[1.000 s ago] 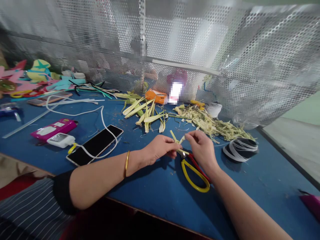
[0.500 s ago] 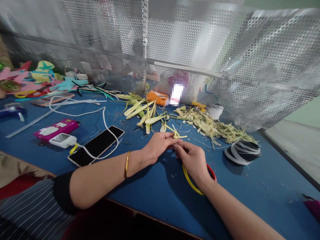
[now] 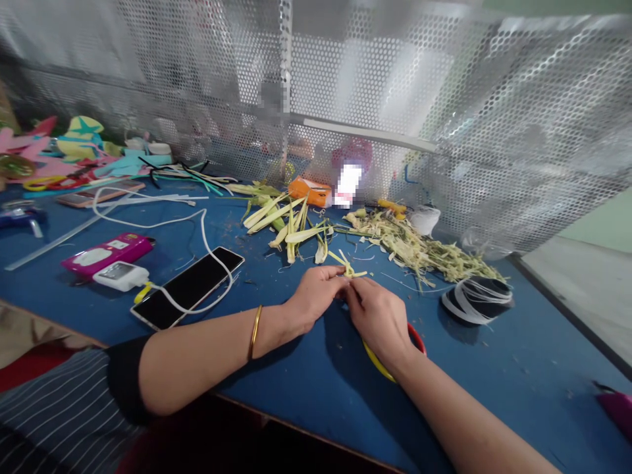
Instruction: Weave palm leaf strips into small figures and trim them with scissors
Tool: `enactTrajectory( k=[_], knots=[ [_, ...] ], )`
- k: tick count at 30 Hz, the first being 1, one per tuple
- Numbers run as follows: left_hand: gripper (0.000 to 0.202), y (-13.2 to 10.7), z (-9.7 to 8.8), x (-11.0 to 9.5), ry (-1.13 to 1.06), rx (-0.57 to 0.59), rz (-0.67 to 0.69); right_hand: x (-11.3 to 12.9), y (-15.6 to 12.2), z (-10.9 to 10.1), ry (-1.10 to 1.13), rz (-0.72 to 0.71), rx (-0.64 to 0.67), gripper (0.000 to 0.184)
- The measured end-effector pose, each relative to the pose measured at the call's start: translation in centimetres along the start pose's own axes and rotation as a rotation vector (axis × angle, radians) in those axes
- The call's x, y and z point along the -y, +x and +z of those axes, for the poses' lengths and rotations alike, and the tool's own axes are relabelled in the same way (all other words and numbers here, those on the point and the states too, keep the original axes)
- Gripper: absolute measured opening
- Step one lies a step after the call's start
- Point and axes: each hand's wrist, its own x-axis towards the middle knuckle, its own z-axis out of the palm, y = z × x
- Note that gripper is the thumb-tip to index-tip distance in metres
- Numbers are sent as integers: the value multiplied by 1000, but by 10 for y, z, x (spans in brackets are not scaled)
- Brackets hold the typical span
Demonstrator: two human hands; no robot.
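Note:
A small cluster of pale yellow plant strips (image 3: 349,270) stands out of the pinched fingertips of my left hand (image 3: 316,293), its ends pointing several ways. My right hand (image 3: 380,313) is closed against the cluster's lower end, fingertips meeting those of my left hand. Exactly what the right fingers grip is partly hidden by the knuckles. Under my right hand and wrist lies a curved yellow and red loop (image 3: 378,363), mostly covered. Just beyond my hands lie long pale green husk-like leaves (image 3: 296,227).
Shredded plant scraps (image 3: 419,247) lie at the back right, near a dark spool wound with white string (image 3: 478,299). At left are a black-screened phone (image 3: 190,286), a white cable (image 3: 203,227) and a magenta device (image 3: 108,255). A perforated metal screen (image 3: 365,72) closes off the back.
My right hand has turned slightly and its fingers have closed in tighter beside my left fingertips. The plant cluster stays nearly in place. The view has shifted a little.

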Motion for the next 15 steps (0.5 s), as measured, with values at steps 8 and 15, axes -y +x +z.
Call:
enactTrajectory(
  k=[8, 15],
  knots=[
    [4, 2, -1, -5, -39, -93, -19, 2, 0, -5, 175, -124, -13, 29],
    [10, -1, 0, -9, -71, -128, -33, 9, -4, -4, 346, -201, 9, 31]
  ],
)
